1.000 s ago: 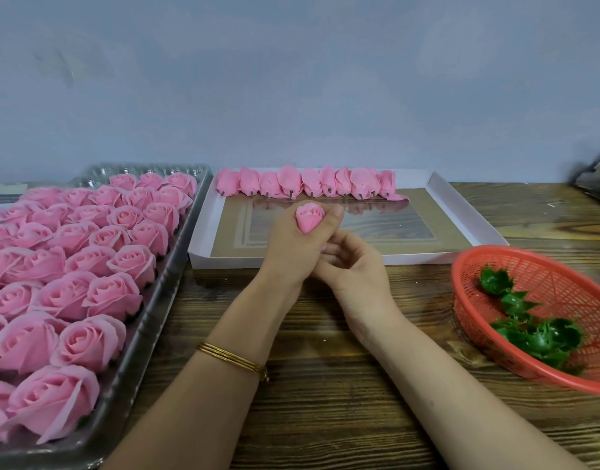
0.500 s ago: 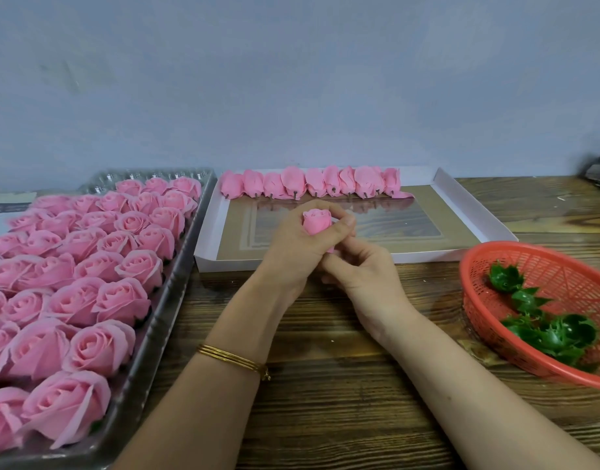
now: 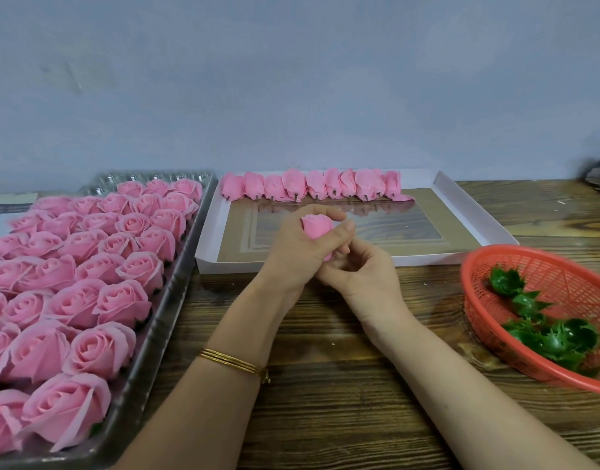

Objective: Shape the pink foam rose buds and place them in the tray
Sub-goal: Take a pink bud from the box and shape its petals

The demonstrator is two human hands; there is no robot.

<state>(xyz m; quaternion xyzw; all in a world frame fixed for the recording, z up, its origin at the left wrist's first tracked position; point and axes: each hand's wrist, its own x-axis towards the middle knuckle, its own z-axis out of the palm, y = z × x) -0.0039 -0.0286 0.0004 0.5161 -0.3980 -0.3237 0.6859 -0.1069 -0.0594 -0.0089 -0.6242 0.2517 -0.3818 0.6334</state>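
Note:
My left hand (image 3: 293,252) wraps its fingers and thumb round a pink foam rose bud (image 3: 316,226), held upright over the near edge of the white tray (image 3: 475,212). My right hand (image 3: 363,273) sits just below and right of it, fingers curled against the bud's base. A row of several shaped pink buds (image 3: 312,184) lies along the tray's far side, stems toward me.
A silver tray (image 3: 162,317) filled with open pink roses (image 3: 88,293) stands at the left. At the right a red plastic basket (image 3: 542,266) holds green sepals (image 3: 556,337). Wooden tabletop (image 3: 325,385) lies in front; a grey wall behind.
Both hands have stayed together in front of the tray, working the bud; it sits a little deeper in my left hand's grip. The view has shifted slightly.

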